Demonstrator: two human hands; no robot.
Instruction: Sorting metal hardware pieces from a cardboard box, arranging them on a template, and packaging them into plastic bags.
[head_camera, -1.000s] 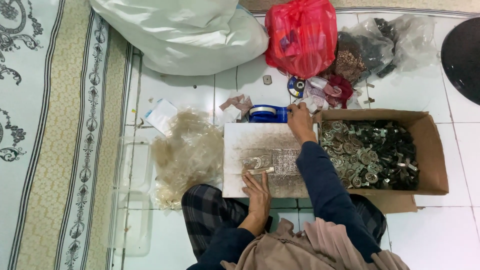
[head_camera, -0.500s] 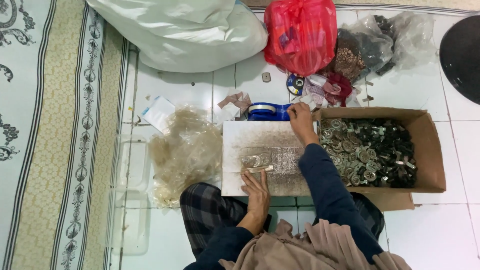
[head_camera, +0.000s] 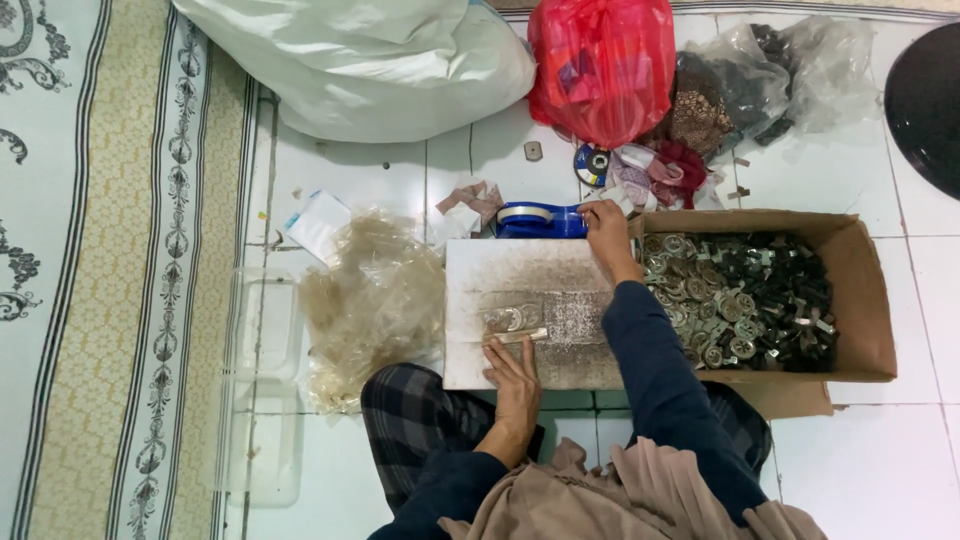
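Note:
I sit on a tiled floor with a worn white board (head_camera: 500, 270) on my lap. My left hand (head_camera: 514, 372) lies flat on the board's near edge, fingertips pressing a small clear packet (head_camera: 512, 327) of round metal pieces. My right hand (head_camera: 606, 232) reaches to the board's far right corner, touching the end of a blue tape dispenser (head_camera: 540, 220). Whether tape is pinched in its fingers I cannot tell. Just right of the board stands a cardboard box (head_camera: 868, 300) full of small metal discs and dark parts.
A heap of clear plastic bags (head_camera: 370, 300) lies left of the board, with clear lidded trays (head_camera: 262, 400) beside it. At the back sit a large white sack (head_camera: 360, 60), a red bag (head_camera: 600, 65) and clear bags of small items (head_camera: 760, 80). A patterned rug (head_camera: 100, 270) covers the left.
Almost nothing differs. My right hand stays at the tape dispenser and my left hand stays on the packet; the view has only shifted slightly.

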